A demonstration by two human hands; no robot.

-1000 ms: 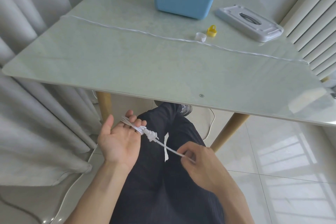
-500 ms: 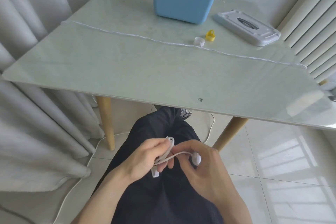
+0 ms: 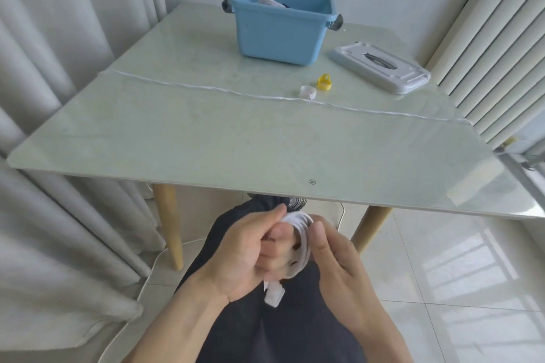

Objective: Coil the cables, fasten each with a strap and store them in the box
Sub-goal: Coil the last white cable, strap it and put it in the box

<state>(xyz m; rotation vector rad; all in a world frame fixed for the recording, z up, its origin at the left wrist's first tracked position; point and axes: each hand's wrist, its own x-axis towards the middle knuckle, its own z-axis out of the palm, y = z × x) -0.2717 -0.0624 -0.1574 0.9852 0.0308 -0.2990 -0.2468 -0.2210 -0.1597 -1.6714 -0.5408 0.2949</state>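
Now the white cable [image 3: 299,242], a second ago stretched between hands, sits coiled: left hand [image 3: 250,256] grips it, right hand [image 3: 333,256] pinches its loops, strap next.

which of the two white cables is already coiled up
The white cable held in both hands, the left hand and right hand, is coiled; the other cable lies stretched straight across the table.
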